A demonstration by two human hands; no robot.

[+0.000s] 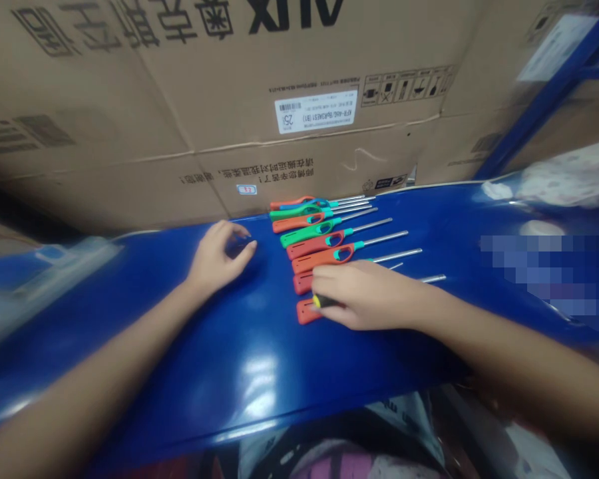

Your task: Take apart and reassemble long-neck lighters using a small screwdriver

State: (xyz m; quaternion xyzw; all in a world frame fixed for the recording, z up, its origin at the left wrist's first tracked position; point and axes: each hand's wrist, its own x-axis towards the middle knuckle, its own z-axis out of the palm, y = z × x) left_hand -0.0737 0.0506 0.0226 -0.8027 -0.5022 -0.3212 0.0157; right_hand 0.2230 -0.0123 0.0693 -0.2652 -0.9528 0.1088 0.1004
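Note:
A row of several long-nosed lighters (329, 236) with orange and green handles and thin metal tubes lies side by side on a glossy blue table (259, 359). My right hand (364, 293) lies over the two nearest orange lighters, its fingers curled down on the nearest one (307, 311), whose metal tip pokes out past the knuckles. My left hand (219, 256) rests on the blue surface to the left of the row, fingers loosely curled and apart, holding nothing.
Large cardboard boxes (219, 106) with printed labels stand along the far edge of the table. A blue metal rack post (549, 93) rises at the right. A clear plastic bag (54, 266) lies at the left. White patterned material (569, 176) sits at the far right.

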